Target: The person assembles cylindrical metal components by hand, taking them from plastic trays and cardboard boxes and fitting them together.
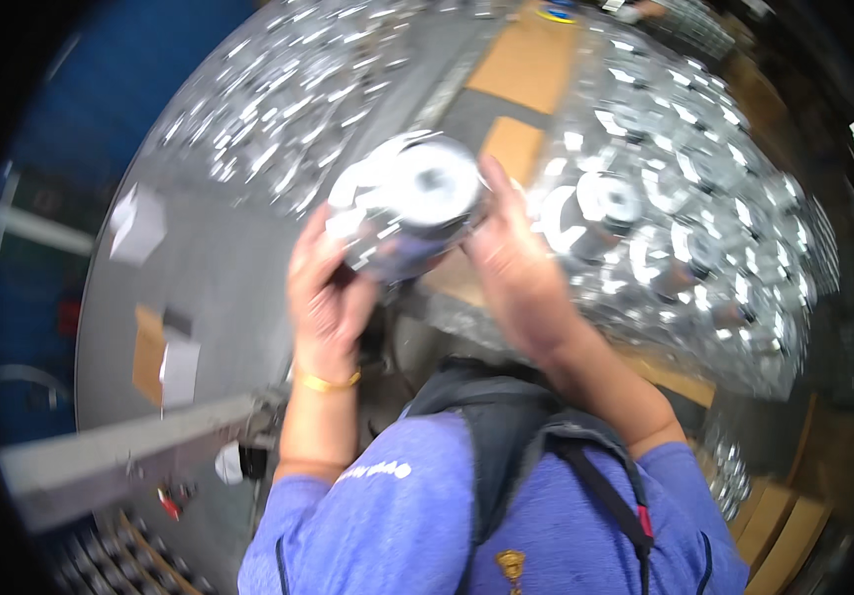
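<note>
A shiny silver metal cylinder (432,183), blurred by motion, is held up in front of me between both hands. My left hand (326,283) wraps its fingers round the left and lower side of it. A yellow band circles that wrist. My right hand (514,248) presses against its right side with the thumb and fingers. The glare and blur hide whether the cylinder is one piece or two. Close to the right of my right hand, a similar shiny cylinder (600,208) stands at the edge of a crowded group.
Many glossy metal pieces (714,178) in clear plastic crowd the right side. Another spread of shiny pieces (278,89) lies at the far left on the grey table (219,288). Cardboard sheets (526,59) lie between them. A white box (137,226) sits near the left edge.
</note>
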### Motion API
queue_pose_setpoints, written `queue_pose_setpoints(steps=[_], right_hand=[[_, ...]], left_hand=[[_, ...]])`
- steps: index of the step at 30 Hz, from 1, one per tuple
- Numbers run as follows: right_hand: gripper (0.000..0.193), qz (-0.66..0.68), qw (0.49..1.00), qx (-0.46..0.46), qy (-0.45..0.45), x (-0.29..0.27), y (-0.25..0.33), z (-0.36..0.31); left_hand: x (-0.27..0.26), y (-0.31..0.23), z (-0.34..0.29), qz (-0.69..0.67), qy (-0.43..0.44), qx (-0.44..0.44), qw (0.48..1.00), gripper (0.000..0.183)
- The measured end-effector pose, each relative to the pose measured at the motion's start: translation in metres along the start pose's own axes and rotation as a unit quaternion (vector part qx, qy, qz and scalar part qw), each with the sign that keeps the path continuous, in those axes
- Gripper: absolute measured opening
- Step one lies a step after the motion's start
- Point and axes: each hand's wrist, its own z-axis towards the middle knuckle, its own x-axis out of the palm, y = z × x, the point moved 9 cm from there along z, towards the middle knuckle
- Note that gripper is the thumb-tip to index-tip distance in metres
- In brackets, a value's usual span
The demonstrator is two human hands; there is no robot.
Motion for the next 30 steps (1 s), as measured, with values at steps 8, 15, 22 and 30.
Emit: queue_pose_setpoints(steps=[8, 15, 22, 30], right_hand=[[0.081, -0.351, 0.815, -0.458, 0.039, 0.008, 0.147, -0.064], [0.078, -0.373, 0.795, -0.459, -0.135, -0.104, 0.277, -0.132], [0.069, -0.467, 0.774, -0.279, -0.323, -0.299, 0.366, -0.127], [0.081, -0.694, 0.643, -0.068, -0.317, -0.408, 0.331, -0.070]], left_hand=[[0.089, 0.015, -0.029, 0.223, 0.173, 0.070, 0.957, 0.063], [0.126, 0.057, -0.024, 0.274, 0.221, 0.031, 0.936, 0.051], [0.127, 0.086, -0.023, 0.321, 0.199, -0.028, 0.926, 0.032], [0.124, 0.103, -0.039, 0.344, 0.160, -0.030, 0.925, 0.026]])
